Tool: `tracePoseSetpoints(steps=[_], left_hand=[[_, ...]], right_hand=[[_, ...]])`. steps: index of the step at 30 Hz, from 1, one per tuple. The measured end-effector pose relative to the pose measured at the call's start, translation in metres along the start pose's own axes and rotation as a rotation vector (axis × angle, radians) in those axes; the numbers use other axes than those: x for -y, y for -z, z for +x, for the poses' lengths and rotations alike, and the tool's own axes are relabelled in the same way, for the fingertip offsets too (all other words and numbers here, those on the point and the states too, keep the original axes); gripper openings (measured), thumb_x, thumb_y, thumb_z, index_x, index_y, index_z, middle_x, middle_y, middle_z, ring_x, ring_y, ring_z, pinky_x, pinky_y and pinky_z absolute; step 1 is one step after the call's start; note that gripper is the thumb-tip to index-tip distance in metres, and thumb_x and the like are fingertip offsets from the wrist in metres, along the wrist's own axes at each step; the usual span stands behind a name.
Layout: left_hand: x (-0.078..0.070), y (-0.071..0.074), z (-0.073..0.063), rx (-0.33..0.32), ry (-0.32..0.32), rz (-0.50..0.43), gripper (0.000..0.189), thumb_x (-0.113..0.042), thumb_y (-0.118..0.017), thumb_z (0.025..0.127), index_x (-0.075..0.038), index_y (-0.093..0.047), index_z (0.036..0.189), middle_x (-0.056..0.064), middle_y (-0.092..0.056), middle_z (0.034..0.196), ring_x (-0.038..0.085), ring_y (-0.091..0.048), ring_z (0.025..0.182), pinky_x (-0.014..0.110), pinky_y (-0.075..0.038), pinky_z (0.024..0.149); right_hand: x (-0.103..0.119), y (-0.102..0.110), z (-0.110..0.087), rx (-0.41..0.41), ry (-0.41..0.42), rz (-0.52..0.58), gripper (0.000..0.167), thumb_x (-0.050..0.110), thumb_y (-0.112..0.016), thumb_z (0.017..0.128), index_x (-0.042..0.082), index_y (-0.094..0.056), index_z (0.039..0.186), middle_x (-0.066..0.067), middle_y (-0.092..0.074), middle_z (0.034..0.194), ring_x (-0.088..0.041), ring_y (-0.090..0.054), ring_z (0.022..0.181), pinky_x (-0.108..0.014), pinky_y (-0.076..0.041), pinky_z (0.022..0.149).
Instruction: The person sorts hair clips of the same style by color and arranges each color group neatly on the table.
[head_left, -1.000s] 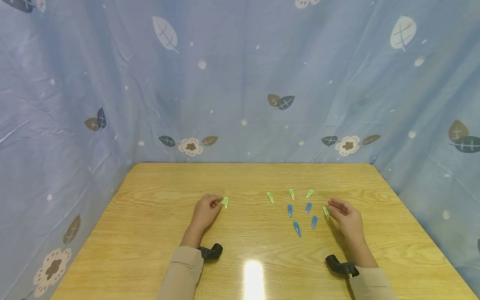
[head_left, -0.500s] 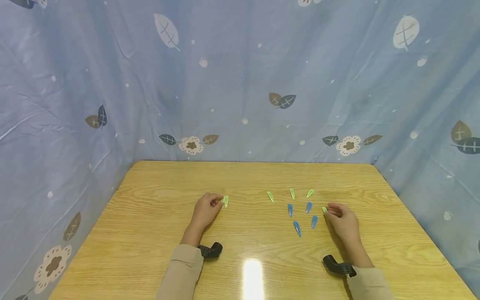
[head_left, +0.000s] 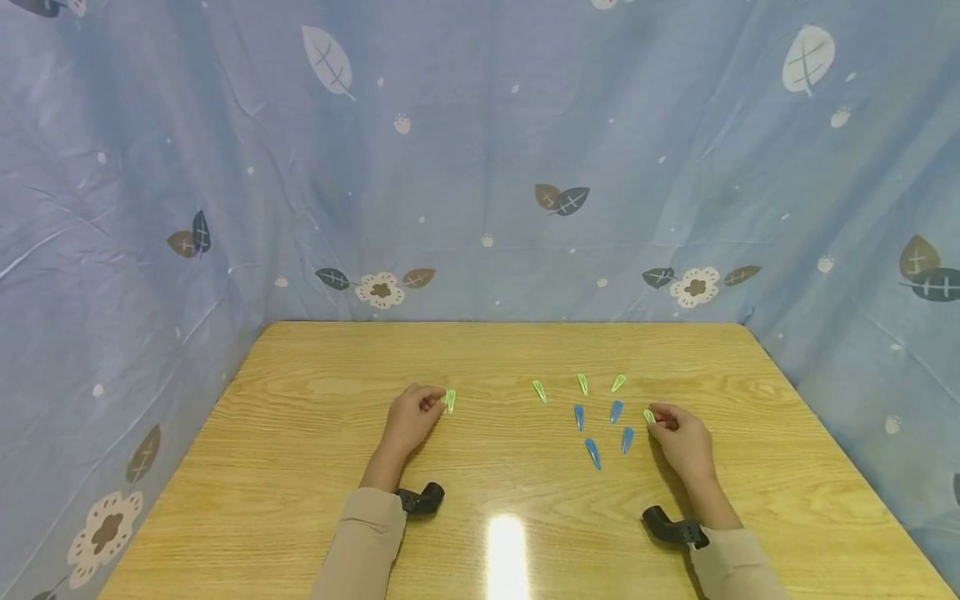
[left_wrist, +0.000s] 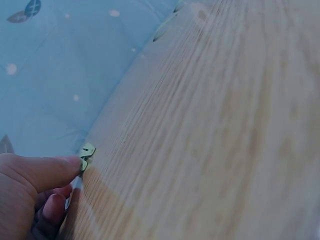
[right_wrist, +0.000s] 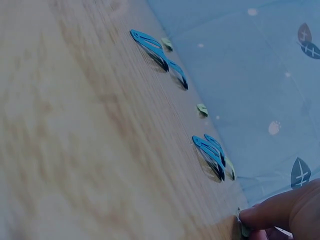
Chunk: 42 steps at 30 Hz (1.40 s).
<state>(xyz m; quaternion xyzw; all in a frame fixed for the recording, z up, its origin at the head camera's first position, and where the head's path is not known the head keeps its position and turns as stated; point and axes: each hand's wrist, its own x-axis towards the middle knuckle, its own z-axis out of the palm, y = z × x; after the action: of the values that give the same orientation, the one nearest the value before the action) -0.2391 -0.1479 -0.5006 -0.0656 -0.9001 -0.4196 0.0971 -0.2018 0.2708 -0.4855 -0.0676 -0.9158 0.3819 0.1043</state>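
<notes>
My left hand [head_left: 411, 421] is at the left of the wooden table, pinching a light green snap hair clip [left_wrist: 83, 162] between thumb and fingers. Another green hair clip [head_left: 452, 401] lies right beside its fingertips. Towards the right side, my right hand [head_left: 686, 443] pinches a green hair clip [head_left: 648, 416], whose lower part the fingers hide. In the right wrist view, only a sliver of that clip [right_wrist: 245, 230] shows under the thumb. Several blue hair clips [head_left: 627, 440] lie just left of the right hand.
Three more green hair clips [head_left: 582, 384] lie in a loose row behind the blue ones. The table [head_left: 322, 358] meets a blue patterned curtain [head_left: 480, 167] at its back edge. Each wrist wears a black camera mount [head_left: 422, 499].
My right hand has shifted slightly left onto the green hair clip, and its fingers have come together on it. The left hand has stayed in place by its clips.
</notes>
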Motion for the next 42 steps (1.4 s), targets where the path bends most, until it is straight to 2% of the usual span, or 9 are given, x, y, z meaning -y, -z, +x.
tracePoseSetpoints(steps=[6,18,21,25,30,35,42], left_hand=[[-0.0001,0.0002,0.0006,0.001,0.006,0.000,0.022,-0.009,-0.070,0.087,-0.005,-0.071,0.108,0.001,-0.055,0.083,0.014,-0.051,0.075,0.029,-0.046,0.068],[-0.0005,0.0002,-0.0004,0.002,0.002,-0.006,0.021,-0.010,-0.070,0.087,-0.004,-0.071,0.108,0.001,-0.055,0.082,0.013,-0.050,0.073,0.029,-0.046,0.067],[-0.0001,-0.0001,-0.0001,0.005,0.013,-0.009,0.022,-0.010,-0.070,0.087,-0.004,-0.071,0.108,0.000,-0.054,0.082,0.013,-0.050,0.073,0.029,-0.046,0.067],[0.0012,-0.0007,0.0005,0.004,0.019,-0.011,0.022,-0.011,-0.070,0.087,-0.005,-0.071,0.108,0.000,-0.054,0.082,0.013,-0.051,0.074,0.030,-0.046,0.068],[0.0029,-0.0011,0.0008,-0.002,0.000,0.001,0.022,-0.011,-0.070,0.087,-0.005,-0.071,0.108,0.000,-0.055,0.083,0.013,-0.051,0.074,0.030,-0.046,0.069],[0.0035,-0.0010,0.0001,-0.008,-0.012,0.004,0.021,-0.010,-0.070,0.087,-0.004,-0.072,0.107,0.000,-0.055,0.082,0.013,-0.051,0.074,0.030,-0.046,0.068],[0.0029,-0.0013,-0.0010,-0.008,-0.034,0.005,0.021,-0.010,-0.070,0.087,-0.003,-0.071,0.107,0.000,-0.055,0.082,0.013,-0.050,0.073,0.028,-0.045,0.066]], right_hand=[[-0.0011,-0.0011,-0.0010,-0.003,0.013,0.011,0.030,0.003,-0.058,0.090,-0.007,-0.062,0.118,-0.018,-0.063,0.101,-0.029,-0.058,0.094,-0.013,-0.042,0.068],[-0.0023,-0.0026,-0.0027,-0.070,-0.018,0.046,0.027,0.003,-0.060,0.090,-0.005,-0.064,0.116,-0.018,-0.064,0.101,-0.021,-0.056,0.089,-0.010,-0.041,0.065],[-0.0029,-0.0030,-0.0023,-0.094,-0.030,0.064,0.027,0.003,-0.061,0.090,-0.004,-0.064,0.116,-0.018,-0.064,0.102,-0.015,-0.055,0.086,-0.010,-0.040,0.065],[-0.0040,-0.0036,-0.0014,-0.126,-0.057,0.101,0.027,0.005,-0.063,0.090,-0.002,-0.065,0.116,-0.017,-0.064,0.103,-0.001,-0.051,0.080,-0.009,-0.041,0.064],[-0.0041,-0.0044,-0.0009,-0.154,-0.086,0.164,0.028,0.006,-0.064,0.089,-0.001,-0.065,0.117,-0.017,-0.064,0.103,0.009,-0.048,0.074,-0.009,-0.042,0.063],[-0.0029,-0.0047,-0.0006,-0.173,-0.084,0.217,0.028,0.005,-0.065,0.089,-0.002,-0.065,0.116,-0.015,-0.063,0.101,0.010,-0.050,0.074,-0.008,-0.043,0.064],[-0.0009,-0.0041,-0.0003,-0.152,-0.079,0.274,0.030,0.005,-0.065,0.089,-0.003,-0.063,0.119,-0.012,-0.061,0.102,0.008,-0.052,0.077,-0.009,-0.045,0.065]])
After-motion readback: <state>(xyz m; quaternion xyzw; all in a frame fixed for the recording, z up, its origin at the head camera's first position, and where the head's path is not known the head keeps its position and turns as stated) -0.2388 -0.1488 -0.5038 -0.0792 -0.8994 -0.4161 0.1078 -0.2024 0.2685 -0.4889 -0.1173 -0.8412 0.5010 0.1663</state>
